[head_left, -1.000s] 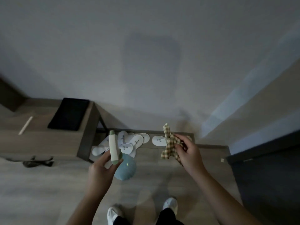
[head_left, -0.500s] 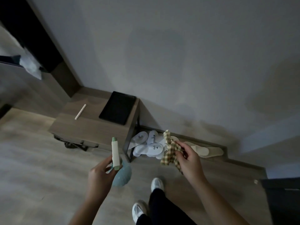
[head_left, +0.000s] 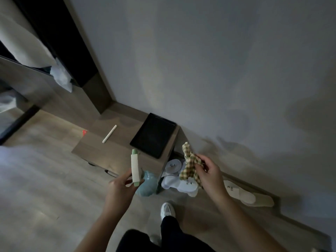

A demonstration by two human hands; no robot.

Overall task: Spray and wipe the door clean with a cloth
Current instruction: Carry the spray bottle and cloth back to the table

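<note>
Far left: a dark doorway edge point(head_left: 60, 42) and pale crumpled plastic point(head_left: 61, 77), both partly cut off and too dim to identify further. Left of centre: a low wooden bench point(head_left: 101, 148) bearing a thin white stick point(head_left: 109, 133) and a black tray point(head_left: 153, 137). In front of it, the left hand point(head_left: 121, 190) pinches a slim white spray bottle point(head_left: 135, 168) with a green cap, held upright between thumb and fingertips; the remaining fingers are curled loosely. A blue-green rounded object point(head_left: 148, 186) sits on the floor behind the bottle, partly hidden. Centre right: the right hand point(head_left: 209, 175) grips a bunched yellow checked cloth point(head_left: 190, 165), fingers closed over its folds. White slippers point(head_left: 174, 182) lie beneath, partly covered by cloth and hand. Right: a grey wall point(head_left: 218, 70). Whether any surface here is the door cannot be told.
</note>
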